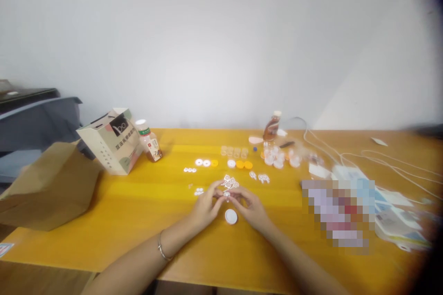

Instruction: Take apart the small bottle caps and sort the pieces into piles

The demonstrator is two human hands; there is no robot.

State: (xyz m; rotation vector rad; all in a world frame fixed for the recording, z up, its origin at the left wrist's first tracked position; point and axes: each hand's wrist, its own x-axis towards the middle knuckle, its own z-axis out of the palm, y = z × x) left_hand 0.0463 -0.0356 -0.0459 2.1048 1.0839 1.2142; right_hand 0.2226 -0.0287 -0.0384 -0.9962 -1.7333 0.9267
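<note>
Between the fingertips of both hands is a small white patterned piece (227, 194), partly covered by the fingers. My left hand (206, 203) pinches it from one side, and my right hand (249, 206) pinches it from the other. Just beyond the fingers lies a group of white cut-out pieces (231, 181) on the table. A round white lid-like disc (231, 216) rests on the near side, below the hands. To the left of my left hand are several small white discs (199, 191). More white cut-out pieces (264, 178) lie beyond my right hand.
White rings (202, 162) and yellow discs (244, 164) form a row, with clear cups (234, 151) behind. A bottle (149, 140), carton (112, 140) and brown paper bag (51, 186) stand left. Right are a brown bottle (272, 126), clear containers (277, 157) and cables (387, 159).
</note>
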